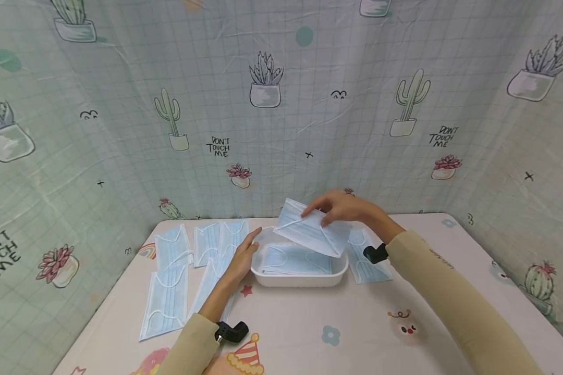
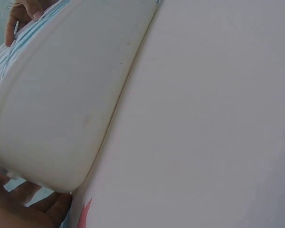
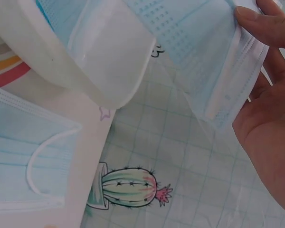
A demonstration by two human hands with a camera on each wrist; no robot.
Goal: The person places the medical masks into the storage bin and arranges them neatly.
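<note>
In the head view, my right hand [image 1: 340, 205] pinches a light blue face mask [image 1: 309, 229] and holds it tilted above a white plastic container [image 1: 297, 281]. The right wrist view shows the thumb on the face of this mask [image 3: 194, 52], with fingers behind it. Inside the container lie stacked blue masks [image 1: 295, 259]. My left hand [image 1: 240, 260] grips the container's left end. From the left wrist, this hand [image 2: 26, 206] shows its fingers against the container's end wall [image 2: 52, 123]; the thumb is only partly seen.
Several masks lie flat to the left, among them one near the front [image 1: 164, 302] and one farther back [image 1: 206, 242]. Another mask [image 1: 368, 263] lies right of the container. A patterned cloth [image 1: 281, 130] hangs behind the table [image 1: 356, 333].
</note>
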